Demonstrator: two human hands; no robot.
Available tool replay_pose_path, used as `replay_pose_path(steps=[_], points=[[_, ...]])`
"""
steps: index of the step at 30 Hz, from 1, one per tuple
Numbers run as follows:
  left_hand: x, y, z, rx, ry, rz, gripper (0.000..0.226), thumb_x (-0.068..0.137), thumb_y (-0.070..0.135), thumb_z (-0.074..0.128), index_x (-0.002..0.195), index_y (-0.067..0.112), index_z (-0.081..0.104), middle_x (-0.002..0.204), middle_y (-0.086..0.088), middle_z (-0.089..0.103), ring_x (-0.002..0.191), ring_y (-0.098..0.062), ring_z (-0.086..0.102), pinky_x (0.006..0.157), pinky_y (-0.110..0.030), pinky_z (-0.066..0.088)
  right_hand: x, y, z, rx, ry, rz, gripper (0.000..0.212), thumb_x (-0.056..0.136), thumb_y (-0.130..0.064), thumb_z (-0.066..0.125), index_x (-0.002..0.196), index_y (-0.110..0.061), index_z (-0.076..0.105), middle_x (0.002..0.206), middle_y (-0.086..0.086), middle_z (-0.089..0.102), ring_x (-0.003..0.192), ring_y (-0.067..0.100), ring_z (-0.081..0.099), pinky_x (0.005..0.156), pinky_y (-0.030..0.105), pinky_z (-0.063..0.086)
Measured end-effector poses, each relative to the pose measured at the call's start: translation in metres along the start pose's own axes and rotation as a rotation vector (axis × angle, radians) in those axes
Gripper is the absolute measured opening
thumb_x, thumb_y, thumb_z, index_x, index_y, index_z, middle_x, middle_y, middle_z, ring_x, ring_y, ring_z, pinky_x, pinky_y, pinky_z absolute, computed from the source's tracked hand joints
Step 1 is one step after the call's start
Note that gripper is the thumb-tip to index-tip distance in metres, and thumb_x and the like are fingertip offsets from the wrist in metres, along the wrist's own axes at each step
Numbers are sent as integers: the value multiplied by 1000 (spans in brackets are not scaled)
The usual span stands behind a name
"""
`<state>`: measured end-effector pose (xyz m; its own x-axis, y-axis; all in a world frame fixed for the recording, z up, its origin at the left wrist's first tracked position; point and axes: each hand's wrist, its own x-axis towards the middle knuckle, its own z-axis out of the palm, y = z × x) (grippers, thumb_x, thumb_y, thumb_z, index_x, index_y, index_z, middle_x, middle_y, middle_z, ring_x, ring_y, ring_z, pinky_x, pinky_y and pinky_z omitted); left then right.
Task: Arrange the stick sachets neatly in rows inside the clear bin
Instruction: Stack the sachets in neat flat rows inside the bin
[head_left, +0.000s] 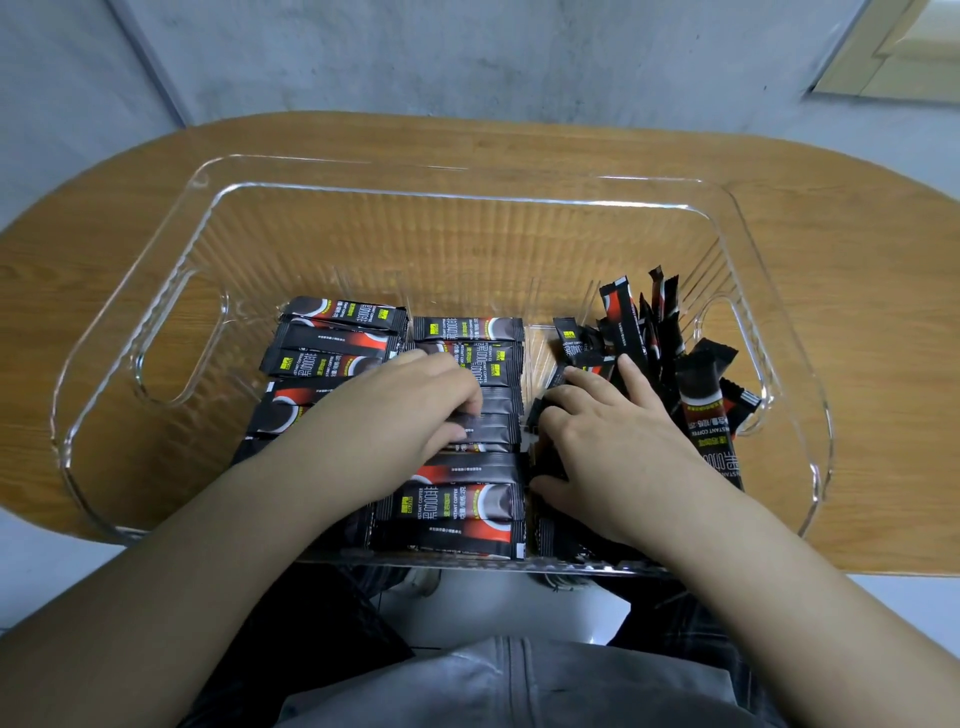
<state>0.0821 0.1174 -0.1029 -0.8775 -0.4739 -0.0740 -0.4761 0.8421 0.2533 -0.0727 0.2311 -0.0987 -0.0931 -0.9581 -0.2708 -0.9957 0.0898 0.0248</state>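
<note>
A clear plastic bin (156, 291) with ribbed walls sits on the wooden table. Inside it lie several black stick sachets with red and yellow print. A left column (332, 338) and a middle column (470, 504) lie flat in rows. A loose heap of sachets (644, 322) stands and leans at the bin's right side. My left hand (415, 400) is over the middle column, its fingertips curled onto a sachet (493, 428) there. My right hand (597, 441) reaches into the heap, fingers curled round dark sachets (545, 452), index finger stretched out.
The round-cornered wooden table (831, 249) stands against a grey wall. The bin has cut-out handles at left (171, 353) and right (727, 332). Its near edge overhangs the table above my lap.
</note>
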Motion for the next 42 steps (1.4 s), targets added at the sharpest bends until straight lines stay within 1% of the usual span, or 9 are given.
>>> replay_pose_path(steps=[2, 5, 10, 21, 24, 27, 30, 32, 42], points=[[4, -1, 2, 21, -37, -13, 17, 95, 32, 50, 112, 30, 50, 107, 17, 45, 108, -8, 40, 93, -30, 37, 0, 0, 0, 6, -5, 2, 61, 91, -52, 45, 140, -18, 36, 152, -1, 27, 146, 16, 7, 115, 49, -10], [7, -1, 8, 19, -89, -12, 20, 95, 28, 50, 115, 30, 50, 115, 15, 49, 111, -7, 41, 93, -25, 36, 1, 0, 0, 4, -3, 2, 61, 91, -51, 46, 140, -18, 36, 152, -2, 27, 145, 16, 7, 115, 49, -10], [8, -3, 10, 7, -113, -4, 21, 94, 26, 54, 114, 30, 52, 110, 17, 48, 110, -5, 42, 92, -23, 36, 0, -1, -1, 1, 6, 0, 62, 91, -51, 45, 141, -16, 37, 152, -1, 29, 145, 16, 9, 114, 49, -10], [9, -2, 10, -8, -138, -2, 16, 95, 25, 51, 111, 27, 51, 107, 13, 53, 105, -8, 45, 88, -26, 39, 1, 0, -1, 5, -9, -2, 63, 91, -51, 45, 143, -16, 34, 153, -1, 26, 146, 17, 6, 114, 49, -11], [9, -4, 8, -7, -67, 5, 13, 95, 27, 51, 108, 28, 52, 106, 15, 52, 105, -7, 45, 88, -27, 40, 1, 0, -1, 4, -7, -2, 63, 91, -50, 46, 142, -16, 35, 153, 0, 26, 146, 17, 7, 114, 49, -11], [15, -9, 4, 7, 2, -5, 21, 94, 27, 52, 115, 27, 53, 113, 12, 48, 111, -9, 42, 93, -29, 38, 1, 0, -1, 3, 4, -2, 63, 91, -51, 46, 142, -15, 36, 152, 0, 28, 145, 17, 8, 114, 49, -11], [22, -13, 4, 66, -60, -31, 32, 95, 27, 50, 127, 27, 50, 121, 8, 48, 118, -13, 41, 98, -30, 36, 1, 0, 0, 4, 8, -3, 63, 91, -51, 46, 142, -15, 36, 152, 0, 28, 145, 18, 8, 114, 49, -11], [24, -14, 6, 86, -98, -45, 34, 96, 27, 50, 130, 27, 49, 123, 7, 48, 119, -14, 40, 99, -30, 35, 1, 0, 0, 3, 11, -5, 62, 91, -51, 46, 141, -16, 36, 152, 0, 28, 145, 18, 8, 114, 49, -11], [24, -14, 5, 93, -151, -25, 30, 95, 29, 52, 125, 28, 51, 123, 11, 51, 117, -11, 43, 99, -30, 37, 0, 0, -1, 7, 11, -5, 62, 91, -50, 46, 141, -15, 37, 151, 0, 29, 145, 17, 9, 114, 48, -11]])
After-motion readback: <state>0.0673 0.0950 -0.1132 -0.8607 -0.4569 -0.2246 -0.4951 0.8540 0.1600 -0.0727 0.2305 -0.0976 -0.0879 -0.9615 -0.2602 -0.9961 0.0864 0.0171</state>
